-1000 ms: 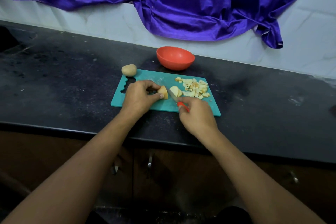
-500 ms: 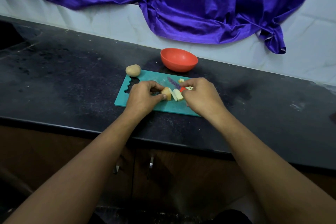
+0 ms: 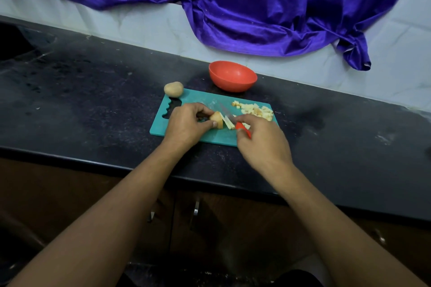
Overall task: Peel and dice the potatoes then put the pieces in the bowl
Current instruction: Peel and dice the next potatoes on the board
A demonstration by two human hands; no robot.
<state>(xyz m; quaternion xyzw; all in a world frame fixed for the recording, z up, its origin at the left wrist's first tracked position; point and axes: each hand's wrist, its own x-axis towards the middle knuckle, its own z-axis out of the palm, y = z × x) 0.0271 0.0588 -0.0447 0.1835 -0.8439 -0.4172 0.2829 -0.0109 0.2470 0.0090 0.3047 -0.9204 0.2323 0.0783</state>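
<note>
One whole potato (image 3: 173, 89) lies unpeeled at the far left corner of the teal cutting board (image 3: 198, 100); a second is partly cut. The left hand (image 3: 186, 123) pinches the uncut potato piece (image 3: 217, 120) between curled fingers and thumb at mid-board, with fresh slices (image 3: 229, 123) just beside it. The right hand (image 3: 261, 140) grips the red-handled knife (image 3: 227, 115), its blade set against the slices. A pile of diced pieces (image 3: 255, 109) sits at the board's far right. The red bowl (image 3: 233, 84), beyond the board, appears empty. Judged progress: roughly midway. The rest of this dicing, the whole potato and the transfer to the bowl are left.
</note>
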